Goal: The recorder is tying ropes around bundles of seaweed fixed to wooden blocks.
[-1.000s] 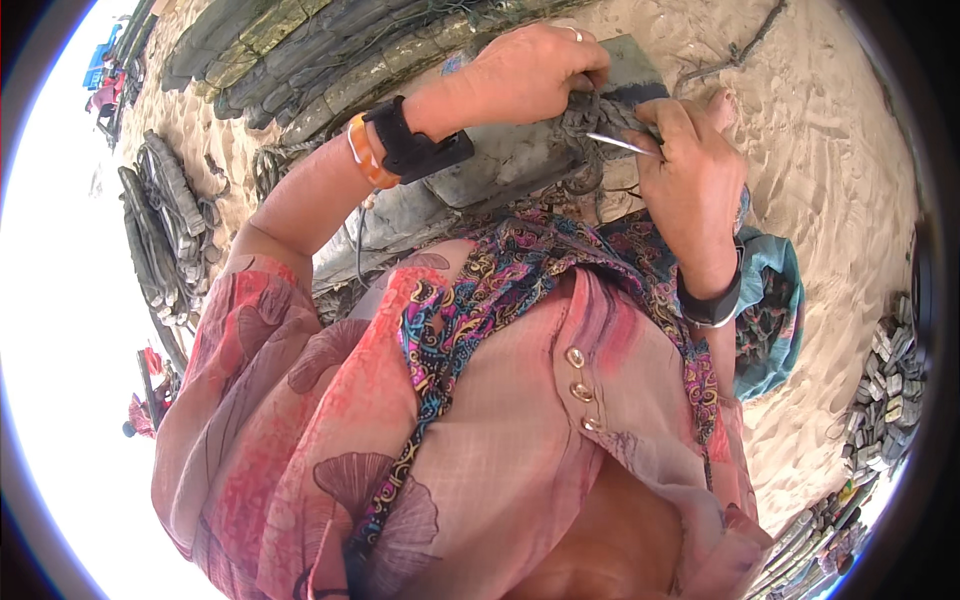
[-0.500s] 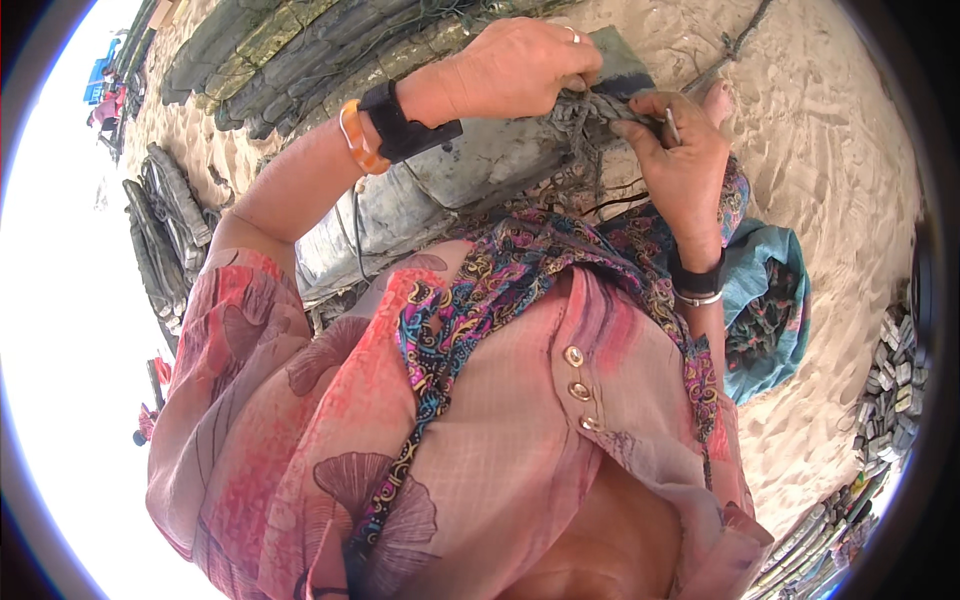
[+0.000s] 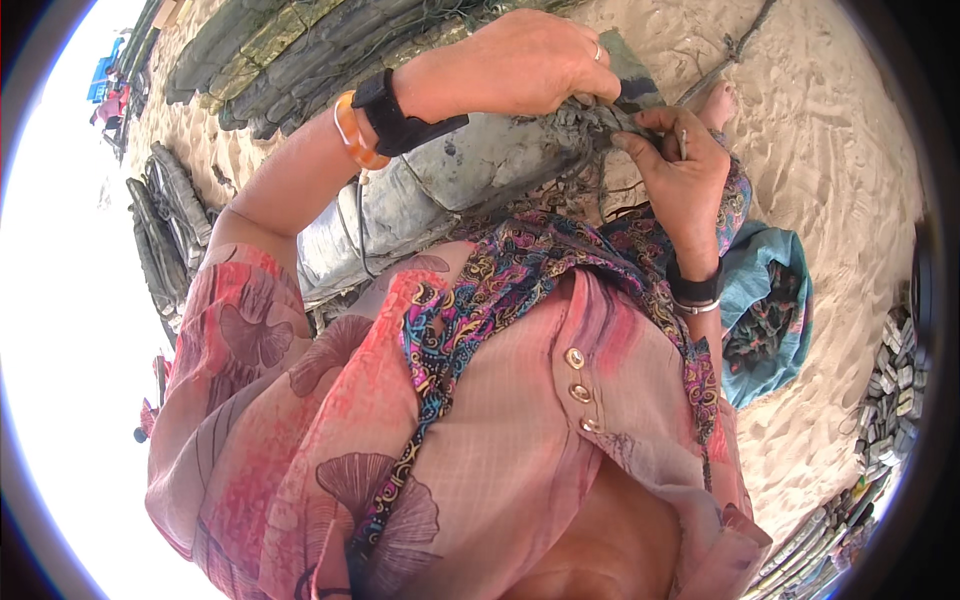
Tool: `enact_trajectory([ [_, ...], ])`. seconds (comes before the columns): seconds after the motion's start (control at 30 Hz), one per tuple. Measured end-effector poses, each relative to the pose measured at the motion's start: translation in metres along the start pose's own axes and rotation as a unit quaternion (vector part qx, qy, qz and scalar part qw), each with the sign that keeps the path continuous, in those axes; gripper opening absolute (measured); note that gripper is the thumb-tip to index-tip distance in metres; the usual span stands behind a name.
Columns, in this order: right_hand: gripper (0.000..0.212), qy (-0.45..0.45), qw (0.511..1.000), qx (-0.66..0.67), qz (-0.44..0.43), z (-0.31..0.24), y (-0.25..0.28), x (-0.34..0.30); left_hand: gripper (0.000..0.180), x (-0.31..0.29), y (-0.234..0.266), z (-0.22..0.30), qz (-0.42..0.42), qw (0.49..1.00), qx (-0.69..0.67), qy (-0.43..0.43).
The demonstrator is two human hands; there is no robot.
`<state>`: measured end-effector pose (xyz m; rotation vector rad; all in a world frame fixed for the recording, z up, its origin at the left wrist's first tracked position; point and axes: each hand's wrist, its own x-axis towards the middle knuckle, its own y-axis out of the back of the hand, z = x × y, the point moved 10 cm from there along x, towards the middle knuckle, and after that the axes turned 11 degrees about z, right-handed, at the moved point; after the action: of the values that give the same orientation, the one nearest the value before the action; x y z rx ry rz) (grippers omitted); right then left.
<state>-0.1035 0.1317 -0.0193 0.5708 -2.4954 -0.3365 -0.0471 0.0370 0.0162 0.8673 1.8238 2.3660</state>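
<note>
My left hand (image 3: 535, 65), with a ring and a black wrist strap, is closed with its fingertips on dirty grey rope (image 3: 590, 112). Close to it on the right, my right hand (image 3: 685, 160) pinches the same rope between thumb and forefinger. A slim pale thing shows by the right hand's fingers; I cannot make out what it is. The rope is knotted and frayed at the end of a long grey wrapped bundle (image 3: 410, 200) lying across in front of me. Just beyond the fingers lies a dark greenish-grey flap (image 3: 628, 70).
Long dark grey bundles (image 3: 300, 60) lie side by side beyond my left arm, on sand (image 3: 830, 180). A teal sack (image 3: 750, 370) with dark pieces inside stands right of me. Grey blocks (image 3: 890, 390) are heaped at far right. A rope (image 3: 735, 50) runs over the sand. My bare foot (image 3: 718, 105) is near the right hand.
My left hand has shifted slightly to the right, towards the right hand. The right hand has dipped a little, and both still grip the rope.
</note>
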Motion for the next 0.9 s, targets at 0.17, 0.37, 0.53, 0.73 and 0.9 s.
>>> enact_trajectory([
  [0.17, 0.021, 0.015, 1.0, 0.016, 0.006, 0.0, -0.002, 0.002, 0.034, -0.017, -0.005, -0.063, 0.1, 0.944, -0.148, 0.277],
  [0.37, 0.021, -0.008, 1.0, 0.009, -0.01, 0.004, -0.001, 0.001, 0.046, -0.004, 0.004, 0.007, 0.04, 0.994, 0.098, -0.013],
  [0.53, 0.021, -0.045, 0.998, 0.032, -0.01, 0.013, -0.002, 0.0, 0.039, -0.003, 0.008, 0.005, -0.007, 0.978, 0.182, -0.105],
  [0.73, 0.022, 0.003, 1.0, 0.013, -0.011, 0.007, -0.005, 0.002, 0.02, -0.016, 0.008, -0.073, -0.052, 0.944, 0.032, 0.323],
  [0.9, 0.022, -0.053, 0.997, 0.061, -0.016, 0.02, -0.005, -0.002, 0.017, 0.009, 0.027, 0.029, 0.054, 0.982, 0.134, -0.125],
])
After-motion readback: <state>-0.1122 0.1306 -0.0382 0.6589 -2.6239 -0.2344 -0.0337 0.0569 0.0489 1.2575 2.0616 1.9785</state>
